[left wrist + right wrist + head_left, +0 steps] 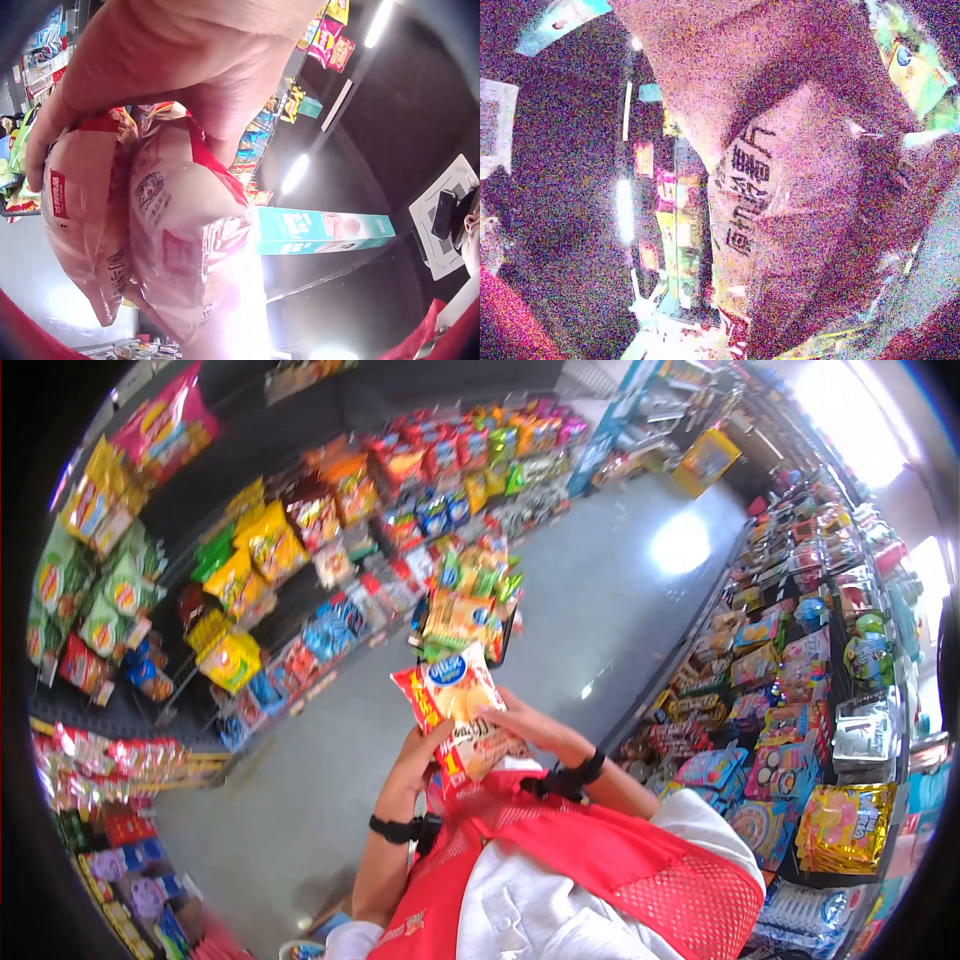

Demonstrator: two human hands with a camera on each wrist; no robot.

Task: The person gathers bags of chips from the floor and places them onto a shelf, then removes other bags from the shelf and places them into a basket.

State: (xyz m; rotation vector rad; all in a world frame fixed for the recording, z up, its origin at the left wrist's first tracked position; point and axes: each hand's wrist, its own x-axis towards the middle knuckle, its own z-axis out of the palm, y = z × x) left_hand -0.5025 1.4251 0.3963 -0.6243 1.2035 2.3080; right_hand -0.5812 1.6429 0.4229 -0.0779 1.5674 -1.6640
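Observation:
Both hands hold up a packaged snack bag with a red edge and a blue oval logo, in front of the red vest. My left hand grips its lower left side, thumb on the front. On the right side, my right hand holds it with fingers over the wrapper. The left wrist view shows two plump clear-and-red bags side by side under the left hand. Dark printed characters show on the wrapper in the grainy right wrist view.
Just beyond the hands, a dark basket is heaped with green and orange snack packs. Shelves of chip bags run along the left. Another rack of hanging packets lines the right. Grey floor lies between, with a yellow box farther off.

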